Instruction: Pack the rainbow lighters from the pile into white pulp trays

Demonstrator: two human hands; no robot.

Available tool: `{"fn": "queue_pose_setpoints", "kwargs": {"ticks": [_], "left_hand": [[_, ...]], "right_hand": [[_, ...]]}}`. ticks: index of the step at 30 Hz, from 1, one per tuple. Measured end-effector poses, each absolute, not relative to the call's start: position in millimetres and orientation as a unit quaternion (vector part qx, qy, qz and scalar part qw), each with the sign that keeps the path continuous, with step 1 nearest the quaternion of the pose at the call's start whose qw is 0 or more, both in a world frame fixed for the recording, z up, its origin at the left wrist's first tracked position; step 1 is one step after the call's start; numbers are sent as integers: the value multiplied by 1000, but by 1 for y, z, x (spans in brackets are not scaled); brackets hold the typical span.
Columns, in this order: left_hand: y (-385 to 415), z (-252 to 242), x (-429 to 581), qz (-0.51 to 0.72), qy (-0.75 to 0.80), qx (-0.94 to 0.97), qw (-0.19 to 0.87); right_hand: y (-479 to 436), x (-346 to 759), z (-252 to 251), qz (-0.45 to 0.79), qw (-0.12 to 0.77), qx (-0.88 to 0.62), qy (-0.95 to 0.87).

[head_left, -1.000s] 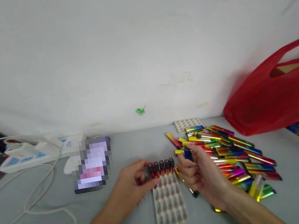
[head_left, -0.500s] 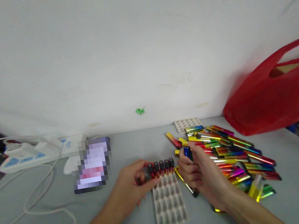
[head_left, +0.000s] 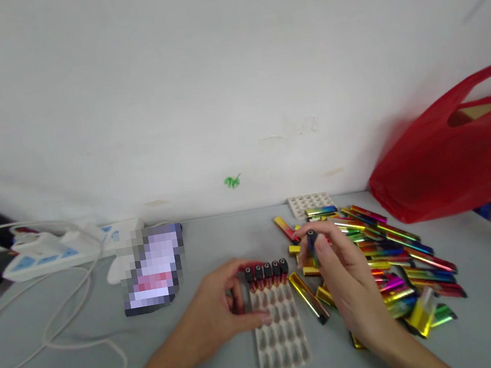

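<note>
A pale tray (head_left: 285, 362) with rows of oblong slots lies in front of me. In its far row stand several shiny reddish tubes with black tops (head_left: 267, 270), side by side. My left hand (head_left: 225, 300) is at the tray's left side, thumb stretched over the slots and index finger reaching behind the upright tubes; thumb and index are apart. To the right, above the loose pile, my right hand (head_left: 348, 273) pinches a dark shiny tube (head_left: 312, 242) with its black end up. Its lower part is hidden by my fingers. One gold tube (head_left: 308, 298) lies just right of the tray.
A heap of colourful metallic tubes (head_left: 397, 246) spreads over the right of the grey table. Behind it lies another slotted tray (head_left: 309, 203). A red bag (head_left: 448, 156) stands far right. On the left are a phone (head_left: 156, 268), a power strip (head_left: 59, 253) and loose white cables (head_left: 84, 344).
My right hand has turned and opened its curled fingers into a pinch, bringing the tube's black end up. My left thumb has slid down from the upright tubes onto the slots.
</note>
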State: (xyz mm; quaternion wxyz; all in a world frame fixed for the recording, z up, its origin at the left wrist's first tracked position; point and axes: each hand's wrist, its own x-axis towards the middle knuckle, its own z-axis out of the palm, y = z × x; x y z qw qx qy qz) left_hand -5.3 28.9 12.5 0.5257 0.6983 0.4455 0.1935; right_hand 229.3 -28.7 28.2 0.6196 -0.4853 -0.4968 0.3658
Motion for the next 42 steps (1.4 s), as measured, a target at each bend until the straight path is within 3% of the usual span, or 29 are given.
{"fn": "queue_pose_setpoints", "kwargs": {"ticks": [6,19,29,42], "left_hand": [[29,12,-4,184,465,694,518],[32,11,-4,212,419,723,506],[29,15,-2,208,428,704,528],[29,15,-4,207,415,722,514]], "right_hand": [[-39,230,37,291,577,-464,-606],[-48,226,28,206,398,-411,-794],[-43,224,30,239,355,-417,-802],[-44,220,27,317,364,-453,-750]]}}
